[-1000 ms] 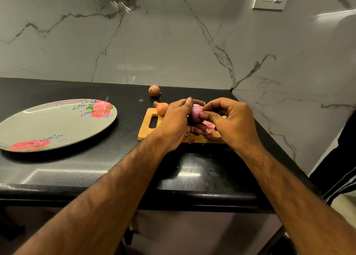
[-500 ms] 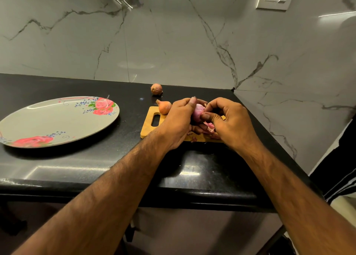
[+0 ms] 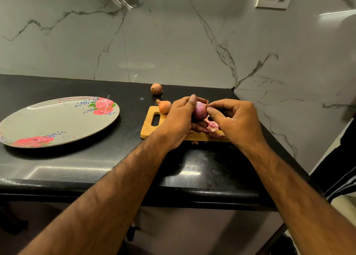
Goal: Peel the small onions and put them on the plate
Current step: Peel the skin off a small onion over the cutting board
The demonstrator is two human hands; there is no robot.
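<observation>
The left hand [image 3: 179,122] holds a small purple onion [image 3: 200,111] just above the wooden board [image 3: 147,125]. Its fingers are curled round the onion from the left side and from under it. The right hand [image 3: 235,120] is curled too. Its finger and thumb pinch a dry bit of skin [image 3: 207,103] at the top of the onion. Most of this onion looks shiny and bare.

Pink peels [image 3: 212,126] lie on the board under the hands. A second onion [image 3: 164,106], with its brown skin on, sits at the far left corner of the board. A third onion [image 3: 156,88] sits on the black counter [image 3: 96,158] behind the board, near the wall. The big plate [image 3: 57,120] with red roses lies on the counter, well apart to the left. No onion is on it.
</observation>
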